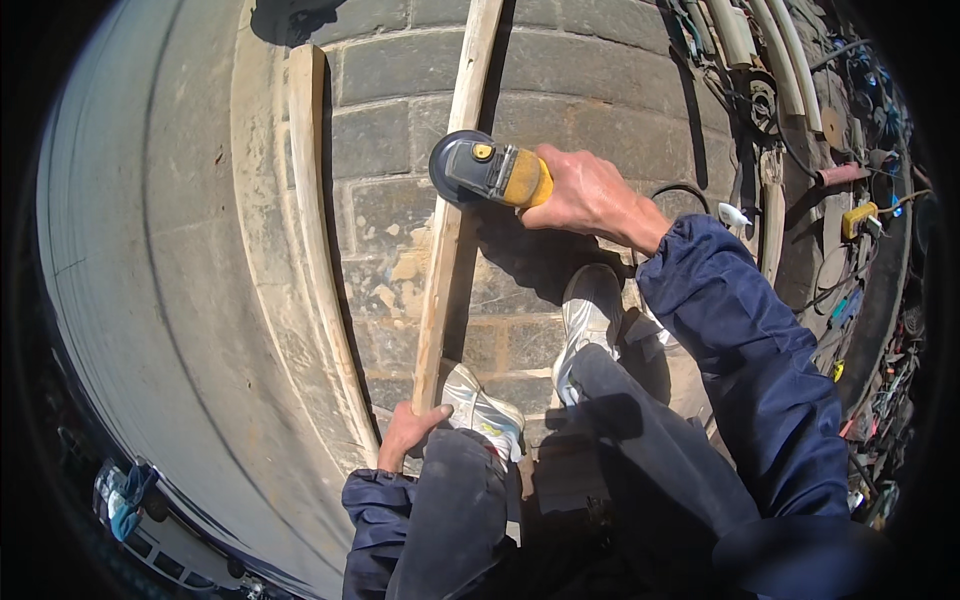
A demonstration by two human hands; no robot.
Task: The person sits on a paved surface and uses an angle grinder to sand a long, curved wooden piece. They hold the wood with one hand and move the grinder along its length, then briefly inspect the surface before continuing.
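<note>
Right hand (595,197): closed around the yellow body of a grinder (500,172), grasp firm by the look of it; black disc (447,165) at the grinder's head, lying over the upper face of a pale wooden pole (440,255), contact between disc and wood not clear from above; left hand (408,432): clasping the near end of the same pole, thumb laid across the top; pole: sloping away from the left hand, beside the left shoe (483,408), its far end beyond the edge of view; right shoe (592,310): on the paving (375,140), apart from the pole; state of work: judged under way, the pole's visible upper face mostly bare and pale, brownish patches left toward the near end, smoothness not readable, underside hidden, so the share finished cannot be told; second pole (320,210): to the left, lying apart, touched by neither hand, also pale, whether finished or waiting uncertain; farther right: more poles (785,60), a yellow box (858,220) with a cord, mixed clutter; far lower left: a vehicle (180,560), partly seen
</note>
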